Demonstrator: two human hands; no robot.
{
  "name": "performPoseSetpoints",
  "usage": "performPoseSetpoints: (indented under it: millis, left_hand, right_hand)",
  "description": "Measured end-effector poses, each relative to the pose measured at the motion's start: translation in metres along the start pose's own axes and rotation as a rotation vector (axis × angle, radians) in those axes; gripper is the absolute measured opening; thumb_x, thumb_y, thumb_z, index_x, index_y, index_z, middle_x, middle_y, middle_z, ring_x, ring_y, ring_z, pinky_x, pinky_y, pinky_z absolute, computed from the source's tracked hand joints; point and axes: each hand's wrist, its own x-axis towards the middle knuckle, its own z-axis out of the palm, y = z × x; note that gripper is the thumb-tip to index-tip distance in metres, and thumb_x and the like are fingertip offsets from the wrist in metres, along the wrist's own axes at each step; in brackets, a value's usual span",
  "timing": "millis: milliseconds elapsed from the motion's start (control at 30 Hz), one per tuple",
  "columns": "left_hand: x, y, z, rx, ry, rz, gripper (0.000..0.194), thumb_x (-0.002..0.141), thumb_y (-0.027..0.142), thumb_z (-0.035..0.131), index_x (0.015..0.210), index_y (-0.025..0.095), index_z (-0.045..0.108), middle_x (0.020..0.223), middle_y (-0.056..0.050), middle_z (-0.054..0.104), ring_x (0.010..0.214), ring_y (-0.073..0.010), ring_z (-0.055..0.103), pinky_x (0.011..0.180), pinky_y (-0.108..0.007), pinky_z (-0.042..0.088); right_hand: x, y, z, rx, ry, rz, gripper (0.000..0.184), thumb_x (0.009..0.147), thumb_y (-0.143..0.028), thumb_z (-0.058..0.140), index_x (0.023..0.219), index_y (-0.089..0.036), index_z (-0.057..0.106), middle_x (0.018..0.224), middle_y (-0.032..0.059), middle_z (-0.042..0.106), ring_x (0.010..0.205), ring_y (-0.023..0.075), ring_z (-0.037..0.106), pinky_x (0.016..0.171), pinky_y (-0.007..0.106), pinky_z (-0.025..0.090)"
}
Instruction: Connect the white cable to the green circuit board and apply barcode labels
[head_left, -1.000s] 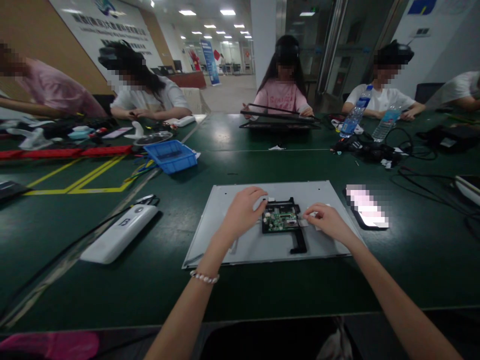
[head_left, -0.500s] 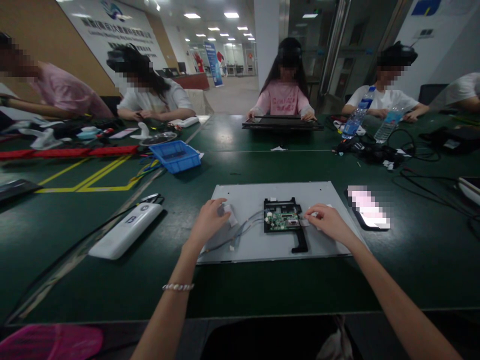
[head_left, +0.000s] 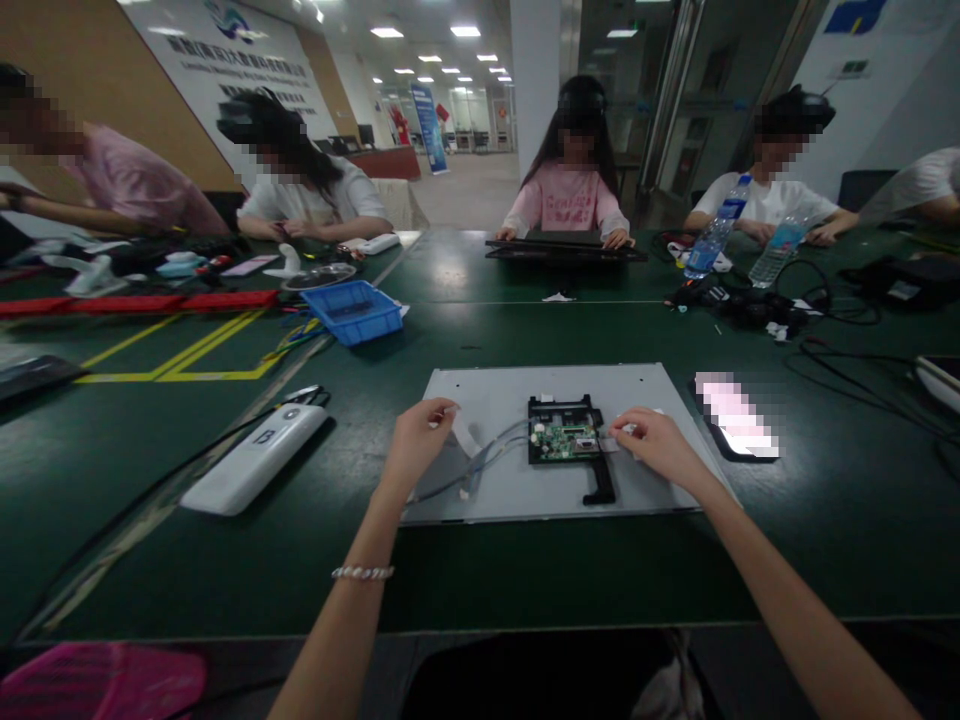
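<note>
A pale flat panel [head_left: 495,500] lies on the table before me. On it sits a green circuit board [head_left: 555,441] in a black bracket [head_left: 602,482], with thin grey wires [head_left: 495,447] running out to the left. My left hand [head_left: 420,432] is closed in a pinch on the upper end of a whitish strip [head_left: 466,437], left of the board. At the board's right edge my right hand [head_left: 656,442] is also closed, thumb and finger together by a small translucent piece [head_left: 608,446]. What exactly it grips is too small to tell.
A white power bank [head_left: 255,460] with a black cable lies to the left, and a phone [head_left: 739,418] to the right of the panel. Farther off are a blue bin [head_left: 356,315] and water bottles [head_left: 716,228]. Several people sit across the table; one holds a dark panel [head_left: 566,250].
My left hand has closed its fingers on the whitish strip, and the strip's upper end is now raised toward the fingertips. My right hand has barely moved.
</note>
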Motion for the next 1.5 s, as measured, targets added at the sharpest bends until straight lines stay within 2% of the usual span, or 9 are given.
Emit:
performPoseSetpoints:
  millis: [133,367,733,900,1167,1367,1500]
  left_hand:
    - [-0.001,0.008,-0.007,-0.101,0.040,-0.014,0.027,0.078,0.037,0.050,0.086,0.018,0.067,0.083,-0.003,0.069,0.071,-0.0161,0.061,0.066,-0.025,0.047]
    - [-0.009,0.023,-0.006,-0.174,0.008,-0.037,0.025,0.077,0.036,0.053,0.085,0.018,0.067,0.079,-0.003,0.068,0.070,-0.0152,0.059,0.065,-0.025,0.047]
    - [-0.018,0.020,0.004,-0.195,-0.046,-0.018,0.023,0.080,0.035,0.050,0.083,0.018,0.065,0.081,-0.003,0.067,0.074,-0.0159,0.059,0.067,-0.025,0.047]
    - [-0.018,0.019,0.007,-0.177,-0.062,-0.008,0.023,0.080,0.034,0.049,0.083,0.018,0.065,0.079,-0.002,0.067,0.071,-0.0155,0.059,0.066,-0.026,0.047]
    - [-0.017,0.012,0.008,-0.092,-0.002,0.015,0.023,0.081,0.033,0.046,0.086,0.020,0.064,0.089,-0.002,0.068,0.077,-0.0164,0.060,0.069,-0.025,0.046]
    - [-0.016,0.005,0.009,0.036,0.040,0.023,0.024,0.082,0.031,0.044,0.091,0.020,0.064,0.093,-0.003,0.068,0.081,-0.0180,0.061,0.075,-0.027,0.045]
    - [-0.016,0.004,0.007,0.120,0.060,0.030,0.025,0.083,0.029,0.043,0.093,0.020,0.063,0.092,-0.004,0.067,0.082,-0.0194,0.061,0.077,-0.029,0.044]
  right_hand:
    - [0.000,-0.001,0.000,0.010,0.011,0.001,0.015,0.080,-0.028,0.054,0.078,-0.021,0.067,0.086,0.0038,0.066,0.063,0.0139,0.056,0.062,0.028,0.044]
    - [-0.001,-0.002,-0.001,0.001,0.014,0.009,0.016,0.079,-0.027,0.053,0.080,-0.021,0.067,0.085,0.0039,0.066,0.063,0.0137,0.056,0.062,0.028,0.044]
    - [-0.001,-0.003,-0.001,-0.026,0.020,0.003,0.015,0.079,-0.026,0.054,0.079,-0.021,0.067,0.086,0.0038,0.065,0.065,0.0138,0.056,0.065,0.028,0.045]
    - [0.000,0.002,-0.001,-0.040,0.001,0.009,0.018,0.077,-0.026,0.057,0.089,-0.022,0.068,0.091,0.0043,0.064,0.065,0.0137,0.057,0.067,0.030,0.046]
    - [-0.003,-0.001,0.000,-0.058,-0.083,-0.039,0.020,0.074,-0.029,0.063,0.093,-0.024,0.068,0.099,0.0054,0.061,0.095,0.0207,0.057,0.082,0.035,0.045]
    - [-0.002,0.003,0.003,-0.027,-0.078,-0.002,0.010,0.076,-0.028,0.060,0.081,-0.021,0.066,0.089,0.0042,0.064,0.082,0.0183,0.060,0.073,0.032,0.047]
    - [-0.001,0.006,0.000,0.025,-0.033,0.068,0.012,0.078,-0.027,0.055,0.081,-0.021,0.066,0.081,0.0030,0.067,0.074,0.0173,0.061,0.068,0.031,0.048]
